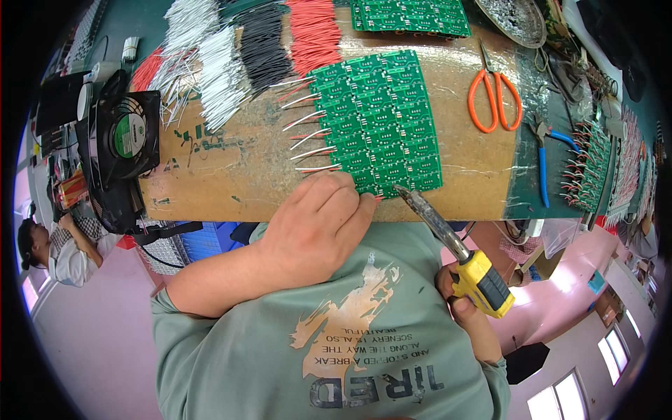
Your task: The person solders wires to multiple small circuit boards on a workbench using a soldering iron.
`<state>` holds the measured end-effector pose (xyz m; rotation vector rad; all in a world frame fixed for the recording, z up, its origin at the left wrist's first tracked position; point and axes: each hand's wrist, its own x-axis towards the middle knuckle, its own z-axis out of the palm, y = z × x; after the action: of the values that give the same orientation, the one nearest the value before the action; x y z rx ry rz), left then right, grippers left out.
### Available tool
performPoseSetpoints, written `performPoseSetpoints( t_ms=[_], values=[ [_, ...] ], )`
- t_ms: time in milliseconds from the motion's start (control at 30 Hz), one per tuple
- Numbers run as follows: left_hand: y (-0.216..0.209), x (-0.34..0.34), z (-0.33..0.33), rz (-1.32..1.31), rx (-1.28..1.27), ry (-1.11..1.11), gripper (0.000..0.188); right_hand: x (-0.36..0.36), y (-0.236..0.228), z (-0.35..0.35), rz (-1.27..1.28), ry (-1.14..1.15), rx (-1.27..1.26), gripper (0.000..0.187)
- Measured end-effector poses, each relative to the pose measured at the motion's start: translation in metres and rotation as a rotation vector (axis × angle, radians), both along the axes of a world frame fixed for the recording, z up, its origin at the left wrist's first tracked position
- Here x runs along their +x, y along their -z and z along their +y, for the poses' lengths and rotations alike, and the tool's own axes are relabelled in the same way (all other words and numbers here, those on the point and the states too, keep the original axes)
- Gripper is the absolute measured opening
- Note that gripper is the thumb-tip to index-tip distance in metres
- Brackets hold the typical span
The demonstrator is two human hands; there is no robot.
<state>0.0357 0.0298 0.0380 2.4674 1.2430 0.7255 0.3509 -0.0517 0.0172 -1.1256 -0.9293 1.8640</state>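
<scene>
A green circuit board panel (381, 115) lies on the brown work surface, with pairs of red and white wires (308, 136) sticking out from its left edge. My left hand (315, 217) is closed at the panel's near left corner, its fingertips pinching a thin red wire (379, 198) that mostly hides under them. In my right hand (467, 313) is a soldering iron (483, 280) with a yellow and black handle. The iron's tip touches or hovers just over the panel's near edge, right of my left fingertips; I cannot tell which.
White (220, 77), black (264, 52) and red wire bundles (313, 35) lie at the back. A black fan (126, 136) stands left. Rightward are orange-handled scissors (493, 98), blue-handled pliers (543, 161) and wired boards (588, 164). Another green panel (413, 15) and a metal dish (518, 21) sit behind.
</scene>
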Motion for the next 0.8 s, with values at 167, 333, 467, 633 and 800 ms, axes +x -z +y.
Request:
performPoseSetpoints(
  t_ms=[167, 333, 467, 633, 800],
  values=[
    [-0.0006, 0.0004, -0.0006, 0.007, 0.006, -0.007, 0.038, 0.0016, 0.0044, -0.001, 0.051, -0.009, -0.014, 0.053],
    [-0.0007, 0.001, -0.0006, 0.015, 0.007, -0.008, 0.039, -0.002, 0.006, -0.0019, 0.087, 0.024, -0.011, 0.056],
    [-0.0034, 0.002, -0.0009, 0.015, -0.021, -0.019, 0.036, 0.0012, 0.0088, -0.0011, 0.096, -0.003, -0.009, 0.059],
    [-0.0009, 0.0066, -0.0019, -0.008, 0.01, -0.086, 0.032, 0.0004, 0.0082, -0.0004, 0.078, 0.009, -0.025, 0.056],
    [-0.0012, 0.0006, -0.001, -0.046, 0.03, -0.107, 0.034, -0.0027, 0.0042, 0.0054, 0.061, 0.006, -0.032, 0.051]
  ],
)
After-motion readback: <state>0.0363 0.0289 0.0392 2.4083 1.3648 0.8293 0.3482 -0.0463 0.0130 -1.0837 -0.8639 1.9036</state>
